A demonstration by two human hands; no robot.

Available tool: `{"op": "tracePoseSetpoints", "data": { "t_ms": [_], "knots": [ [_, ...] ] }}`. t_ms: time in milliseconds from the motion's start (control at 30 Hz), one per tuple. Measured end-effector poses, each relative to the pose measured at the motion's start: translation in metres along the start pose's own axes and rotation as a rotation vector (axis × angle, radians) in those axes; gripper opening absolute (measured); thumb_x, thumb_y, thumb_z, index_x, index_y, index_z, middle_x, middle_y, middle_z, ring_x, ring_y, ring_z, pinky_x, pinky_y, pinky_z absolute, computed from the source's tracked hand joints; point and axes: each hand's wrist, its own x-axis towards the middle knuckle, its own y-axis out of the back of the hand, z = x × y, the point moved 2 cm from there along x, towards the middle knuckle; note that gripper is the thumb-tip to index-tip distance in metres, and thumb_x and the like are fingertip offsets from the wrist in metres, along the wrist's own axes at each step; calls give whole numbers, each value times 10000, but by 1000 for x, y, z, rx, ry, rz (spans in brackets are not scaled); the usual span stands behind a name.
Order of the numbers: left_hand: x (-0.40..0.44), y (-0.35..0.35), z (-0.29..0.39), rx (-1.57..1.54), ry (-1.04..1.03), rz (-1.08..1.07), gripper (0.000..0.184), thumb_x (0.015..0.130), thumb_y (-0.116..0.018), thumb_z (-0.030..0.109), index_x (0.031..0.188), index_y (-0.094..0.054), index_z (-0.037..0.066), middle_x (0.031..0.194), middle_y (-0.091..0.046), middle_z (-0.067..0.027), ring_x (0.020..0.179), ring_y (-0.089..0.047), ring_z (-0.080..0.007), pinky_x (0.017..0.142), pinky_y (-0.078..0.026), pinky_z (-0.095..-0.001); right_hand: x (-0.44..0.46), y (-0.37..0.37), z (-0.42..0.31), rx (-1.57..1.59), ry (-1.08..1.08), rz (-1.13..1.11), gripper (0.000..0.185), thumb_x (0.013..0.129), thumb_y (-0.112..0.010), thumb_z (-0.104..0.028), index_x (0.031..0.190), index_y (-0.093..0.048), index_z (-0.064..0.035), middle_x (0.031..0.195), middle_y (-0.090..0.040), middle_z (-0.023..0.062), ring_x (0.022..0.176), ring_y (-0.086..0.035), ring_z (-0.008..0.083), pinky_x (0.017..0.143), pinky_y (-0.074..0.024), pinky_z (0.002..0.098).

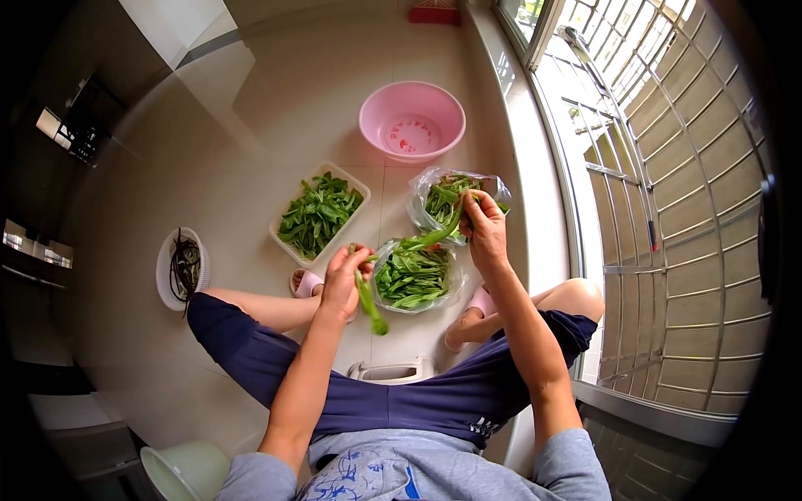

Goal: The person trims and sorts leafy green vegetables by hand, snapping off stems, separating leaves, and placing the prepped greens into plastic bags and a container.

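Observation:
My left hand (341, 280) is closed on a leafy green (372, 311), whose leaf hangs down below the fingers. My right hand (485, 225), higher up and to the right, pinches a long green stem (449, 227) that slants down toward the left. Whether both hands hold parts of one plant I cannot tell. Between and beneath my hands, a clear plastic bag of cut greens (415, 280) stands open on the floor. Just behind it is a second plastic bag of greens (440, 199), partly covered by my right hand. A rectangular tub (282, 243) heaped with loose green leaves lies beyond my left hand.
A pink basin (412, 92) rests on the tiled floor farther off. To the left is a white oval basket (164, 271) with dark strips in it. A pale green bucket (188, 468) stands at lower left. The window ledge and metal grille (660, 209) bound the right side.

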Motion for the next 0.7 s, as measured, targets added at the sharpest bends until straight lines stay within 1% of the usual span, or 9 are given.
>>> {"op": "tracePoseSetpoints", "data": {
  "t_ms": [33, 67, 167, 333, 533, 600, 633, 667, 700],
  "knots": [
    [-1, -8, -1, 27, 1, -76, 121, 774, -533, 154, 833, -483, 62, 760, -521, -42, 586, -443, -69, 506, -336, -172, -1, -1, -1, -1, 0, 0, 113, 802, -509, -152, 849, -534, -52, 654, -512, -29, 469, -359, 21, 402, -254, 150],
    [-2, -13, 0, 26, 2, -75, 121, 774, -533, 154, 833, -483, 62, 760, -521, -42, 586, -443, -69, 506, -336, -172, -1, -2, -2, -31, 10, 5, 114, 800, -512, -151, 848, -537, -51, 647, -505, -32, 467, -351, 17, 399, -248, 147],
    [-7, -31, 5, 67, 129, -201, 285, 744, -587, 274, 885, -494, 44, 739, -527, -26, 557, -419, -38, 489, -318, -151, -2, -4, -4, -84, 38, 25, 115, 798, -516, -152, 843, -542, -49, 630, -489, -40, 462, -334, 11, 396, -238, 143],
    [-10, -49, 5, 215, 54, -164, 209, 744, -592, 172, 885, -510, 42, 685, -549, -13, 499, -401, -6, 432, -279, -109, -4, -5, -6, -144, 63, 43, 112, 796, -521, -154, 837, -546, -53, 610, -470, -51, 462, -322, 7, 398, -229, 140],
    [5, -47, -8, 305, 46, -114, 120, 747, -570, 116, 809, -562, 14, 615, -561, -26, 475, -426, -29, 445, -326, -137, -7, -4, -10, -157, 72, 37, 113, 795, -524, -155, 833, -548, -52, 611, -467, -53, 468, -324, 5, 402, -230, 137],
    [10, -50, -17, 570, -117, -276, 116, 741, -567, 107, 770, -573, -5, 618, -567, -29, 510, -474, -61, 469, -372, -184, -9, -4, -14, -183, 82, 50, 110, 796, -521, -153, 828, -547, -51, 607, -463, -55, 469, -327, 4, 406, -238, 137],
    [12, -52, -19, 736, -112, -331, 126, 719, -574, 109, 752, -577, -13, 627, -575, -47, 561, -517, -86, 508, -404, -224, -10, -4, -15, -229, 110, 49, 108, 795, -523, -150, 827, -547, -50, 602, -456, -56, 469, -326, 4, 408, -239, 137],
    [14, -56, -21, 735, -108, -341, 126, 719, -574, 109, 752, -577, -13, 627, -575, -47, 561, -517, -86, 508, -404, -224, -11, -5, -15, -273, 135, 46, 106, 794, -524, -148, 826, -547, -50, 597, -450, -58, 469, -325, 4, 409, -241, 137],
    [13, -65, -19, 917, -206, -386, 110, 716, -566, 94, 744, -573, -13, 619, -564, -42, 554, -515, -80, 501, -402, -216, -14, -6, -15, -305, 166, 85, 97, 793, -525, -125, 802, -548, -31, 620, -461, -56, 528, -346, 2, 455, -279, 138]
  ]
}}
